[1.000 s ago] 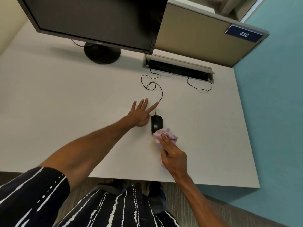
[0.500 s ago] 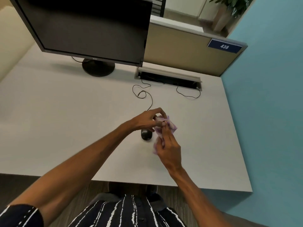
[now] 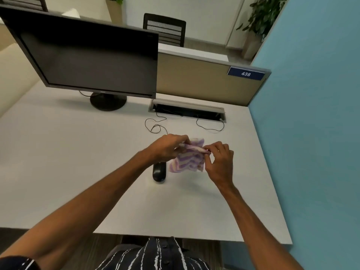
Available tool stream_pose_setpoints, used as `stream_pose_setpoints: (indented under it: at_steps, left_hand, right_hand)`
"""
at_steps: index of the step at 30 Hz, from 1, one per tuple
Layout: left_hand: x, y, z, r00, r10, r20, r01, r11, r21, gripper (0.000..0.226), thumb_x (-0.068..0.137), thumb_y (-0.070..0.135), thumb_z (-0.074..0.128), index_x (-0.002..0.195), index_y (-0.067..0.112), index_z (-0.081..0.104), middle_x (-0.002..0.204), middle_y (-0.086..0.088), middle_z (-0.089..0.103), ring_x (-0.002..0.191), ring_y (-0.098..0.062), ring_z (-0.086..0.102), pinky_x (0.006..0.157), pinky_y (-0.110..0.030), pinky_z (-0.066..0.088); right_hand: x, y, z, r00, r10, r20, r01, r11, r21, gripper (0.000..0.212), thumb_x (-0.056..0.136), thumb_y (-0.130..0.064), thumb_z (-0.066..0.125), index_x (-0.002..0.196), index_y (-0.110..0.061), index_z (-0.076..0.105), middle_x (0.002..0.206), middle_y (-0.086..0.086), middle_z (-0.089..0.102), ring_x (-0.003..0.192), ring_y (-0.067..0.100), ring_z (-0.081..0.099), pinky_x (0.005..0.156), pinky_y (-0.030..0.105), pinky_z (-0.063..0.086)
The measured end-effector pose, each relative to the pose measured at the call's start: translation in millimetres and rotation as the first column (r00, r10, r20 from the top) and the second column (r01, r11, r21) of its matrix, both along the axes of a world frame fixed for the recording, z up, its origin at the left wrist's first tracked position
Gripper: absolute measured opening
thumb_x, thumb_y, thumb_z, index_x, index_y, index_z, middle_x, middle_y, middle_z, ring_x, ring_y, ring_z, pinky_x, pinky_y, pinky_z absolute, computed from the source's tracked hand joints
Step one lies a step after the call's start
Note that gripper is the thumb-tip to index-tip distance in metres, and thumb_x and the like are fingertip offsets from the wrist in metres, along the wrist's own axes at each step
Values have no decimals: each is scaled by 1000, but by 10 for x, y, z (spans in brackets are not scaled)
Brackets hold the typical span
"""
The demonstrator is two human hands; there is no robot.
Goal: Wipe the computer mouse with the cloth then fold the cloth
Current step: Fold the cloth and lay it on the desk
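Observation:
A small cloth (image 3: 188, 159) with purple and cream wavy stripes hangs in the air above the desk, stretched between both hands. My left hand (image 3: 167, 148) pinches its upper left edge and my right hand (image 3: 219, 162) pinches its upper right corner. The black computer mouse (image 3: 159, 172) lies on the white desk (image 3: 78, 162) just below my left hand, left of the cloth, untouched. Its thin black cable (image 3: 153, 125) loops back toward the cable slot.
A dark monitor (image 3: 87, 57) on a round stand sits at the back left. A cable slot (image 3: 187, 112) is set in the desk at the back. A tan partition with a "438" sign (image 3: 245, 74) and a blue wall (image 3: 315, 133) bound the right side.
My left hand left the desk beside the mouse and joined my right hand on the cloth. Both lifted the cloth off the mouse and spread it out in the air.

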State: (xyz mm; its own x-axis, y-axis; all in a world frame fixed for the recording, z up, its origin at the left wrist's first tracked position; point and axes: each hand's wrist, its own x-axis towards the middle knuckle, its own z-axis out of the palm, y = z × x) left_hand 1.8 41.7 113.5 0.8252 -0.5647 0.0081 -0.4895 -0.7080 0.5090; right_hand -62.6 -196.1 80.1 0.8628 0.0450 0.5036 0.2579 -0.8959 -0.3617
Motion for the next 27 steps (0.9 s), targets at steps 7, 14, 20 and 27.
stream_pose_setpoints:
  at_steps: [7,14,20,27]
  left_hand:
    - [186,-120,125,916,-194,351,159,979,124,51,100,19,83,145,16,59,128,-10,67,105,-26,67,72,-27,46]
    - [317,-235,168,898,-173,404,147,985,94,59,96,12,85,149,16,60,141,-8,64,111,-27,68,83,-35,61]
    - [384,-484,131,973,55,225,-25,991,-133,52,102,14,77,147,20,53,140,-7,70,108,-26,73,75,-23,51]
    - [415,-672,-15,987,34,-158,-73,966,-247,38,104,25,76,140,20,65,127,-5,77,107,-21,73,92,-36,66]
  right_hand:
    - [466,-272,224,982,178,-62,-169,978,122,15,97,-18,72,111,-14,70,156,0,53,148,15,45,125,46,36]
    - [643,-368,337,973,205,-105,-192,974,118,29,96,-27,71,123,-19,63,129,1,70,119,19,64,113,51,50]
    - [670,-501,284,972,129,-197,-102,985,142,18,98,-39,68,106,-27,57,100,-7,72,83,11,68,71,24,61]
    - [780,-917,383,862,154,-482,-171,985,9,19,95,-36,72,103,-36,54,107,-12,72,90,15,71,74,28,60]
